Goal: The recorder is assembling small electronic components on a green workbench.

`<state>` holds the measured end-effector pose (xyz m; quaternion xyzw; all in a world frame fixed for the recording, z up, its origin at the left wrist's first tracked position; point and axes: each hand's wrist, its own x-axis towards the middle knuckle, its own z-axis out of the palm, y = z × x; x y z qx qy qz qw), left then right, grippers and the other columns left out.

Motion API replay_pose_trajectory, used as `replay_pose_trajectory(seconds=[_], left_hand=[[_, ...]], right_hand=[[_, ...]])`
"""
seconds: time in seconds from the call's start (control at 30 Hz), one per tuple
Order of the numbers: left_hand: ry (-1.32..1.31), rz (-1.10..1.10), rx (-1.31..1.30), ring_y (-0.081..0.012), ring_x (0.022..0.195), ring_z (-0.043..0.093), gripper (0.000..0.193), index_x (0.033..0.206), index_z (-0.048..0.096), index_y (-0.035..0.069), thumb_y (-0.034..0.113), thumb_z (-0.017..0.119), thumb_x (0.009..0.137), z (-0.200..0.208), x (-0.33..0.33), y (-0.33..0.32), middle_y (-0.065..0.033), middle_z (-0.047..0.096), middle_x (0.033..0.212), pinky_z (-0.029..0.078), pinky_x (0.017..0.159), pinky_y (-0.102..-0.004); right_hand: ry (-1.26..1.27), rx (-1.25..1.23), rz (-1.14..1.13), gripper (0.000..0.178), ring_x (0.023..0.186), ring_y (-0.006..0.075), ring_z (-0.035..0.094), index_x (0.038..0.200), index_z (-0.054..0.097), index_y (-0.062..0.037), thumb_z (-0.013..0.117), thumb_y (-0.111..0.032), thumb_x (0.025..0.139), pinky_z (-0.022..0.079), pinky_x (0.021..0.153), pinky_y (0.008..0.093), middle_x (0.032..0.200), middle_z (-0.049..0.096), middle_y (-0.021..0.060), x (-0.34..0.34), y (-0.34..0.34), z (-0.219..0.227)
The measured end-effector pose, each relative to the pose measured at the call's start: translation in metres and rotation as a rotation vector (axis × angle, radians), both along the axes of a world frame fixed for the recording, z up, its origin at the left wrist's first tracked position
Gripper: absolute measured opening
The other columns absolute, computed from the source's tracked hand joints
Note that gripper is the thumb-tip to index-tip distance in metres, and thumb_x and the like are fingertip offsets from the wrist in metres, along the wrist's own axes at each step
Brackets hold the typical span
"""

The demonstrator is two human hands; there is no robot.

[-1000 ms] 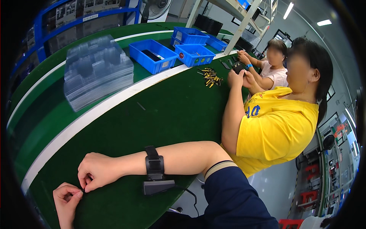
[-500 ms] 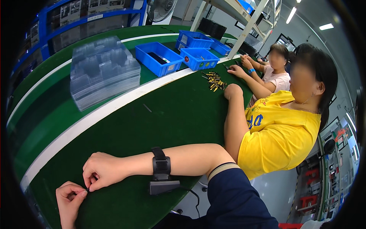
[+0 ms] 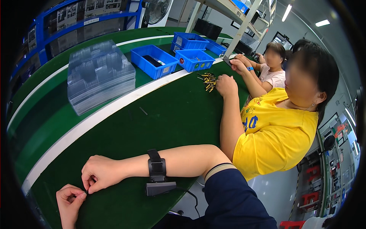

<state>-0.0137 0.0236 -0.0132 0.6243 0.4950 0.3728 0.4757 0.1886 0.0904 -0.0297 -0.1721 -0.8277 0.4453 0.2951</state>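
Observation:
Over the green bench top at the lower left, my left hand [image 3: 70, 202] and my right hand [image 3: 100, 173] meet at their fingertips. Thumb and forefinger of each are pinched on one tiny dark piece [image 3: 86, 192], mostly covered by the fingers and too small to name. A black strap with a dark box [image 3: 159, 188] and a cable is round my right forearm. Beyond my hands a thin grey strip [image 3: 143, 110] lies alone on the green surface.
Stacked clear plastic trays [image 3: 100, 80] stand past the white bench strip [image 3: 61, 144]. Blue bins [image 3: 154, 63] sit farther back, near a pile of yellow-and-black small parts [image 3: 208, 81]. A co-worker in a yellow shirt [image 3: 272, 133] sits close on my right, another person beyond.
My hands keep the same pinch, nearly still. The view has shifted slightly. The yellow-shirted co-worker's near hand has moved to the parts pile, and their other hand now lifts a dark flat piece.

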Motion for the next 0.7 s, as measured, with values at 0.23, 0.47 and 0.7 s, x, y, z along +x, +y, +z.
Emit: replay_pose_trajectory(seconds=[0.23, 0.47, 0.7], left_hand=[[0.004, -0.010, -0.004, -0.0085, 0.061, 0.051, 0.006, 0.069, 0.061, -0.002, 0.000, 0.066, 0.069, 0.0006, 0.0000, 0.0004, -0.0051, 0.055, 0.070, 0.040, 0.057, -0.0197], [0.010, -0.001, -0.013, -0.0086, 0.060, 0.051, 0.006, 0.070, 0.061, -0.003, 0.000, 0.066, 0.069, 0.0006, -0.0004, 0.0001, -0.0053, 0.055, 0.070, 0.040, 0.056, -0.0194], [-0.012, -0.017, 0.005, -0.0086, 0.061, 0.052, 0.006, 0.071, 0.062, -0.004, -0.003, 0.068, 0.069, -0.0021, -0.0031, 0.0007, -0.0062, 0.056, 0.072, 0.042, 0.055, -0.0184]], right_hand=[[0.002, 0.006, -0.003, 0.011, 0.053, 0.0138, 0.057, 0.071, 0.067, -0.0042, 0.070, -0.012, 0.064, 0.043, 0.049, 0.0258, 0.062, 0.060, 0.0038, 0.0008, -0.0005, 0.0018], [-0.004, -0.011, -0.004, 0.011, 0.053, 0.0138, 0.056, 0.071, 0.067, -0.0042, 0.070, -0.012, 0.064, 0.043, 0.049, 0.0256, 0.062, 0.060, 0.0038, 0.0006, -0.0004, 0.0018], [0.005, 0.007, -0.001, 0.010, 0.053, 0.0134, 0.056, 0.071, 0.067, -0.0044, 0.070, -0.012, 0.065, 0.043, 0.049, 0.0255, 0.061, 0.059, 0.0035, -0.0002, -0.0005, 0.0013]])
